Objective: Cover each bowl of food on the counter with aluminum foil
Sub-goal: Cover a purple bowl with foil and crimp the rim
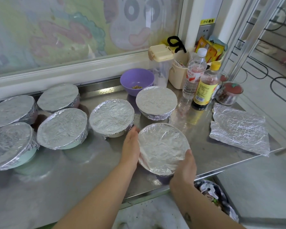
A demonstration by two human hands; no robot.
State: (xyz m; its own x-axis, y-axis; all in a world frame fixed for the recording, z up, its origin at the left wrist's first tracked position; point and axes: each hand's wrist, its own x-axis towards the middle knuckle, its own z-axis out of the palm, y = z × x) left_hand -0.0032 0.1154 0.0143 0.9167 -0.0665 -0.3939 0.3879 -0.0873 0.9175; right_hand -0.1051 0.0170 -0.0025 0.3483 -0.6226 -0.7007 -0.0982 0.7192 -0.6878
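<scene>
Foil-topped bowl [162, 147]: near right on tabletop [89, 166], held between both hands. Left grip [130, 146]: fingers fairly straight, pressed flat against its left side. Right grip [183, 166]: thumb over near rim, fingers curled under, likely crimping the foil. Purple bowl [136, 80], far: uncovered. Spare foil sheet [239, 129], right: presumably for it.

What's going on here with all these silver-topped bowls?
A person is fitting foil over a bowl at the counter's front edge. The left hand presses its side and the right hand grips its rim. Six other bowls are already covered. A purple bowl at the back is uncovered, and a foil sheet lies to the right.
</scene>
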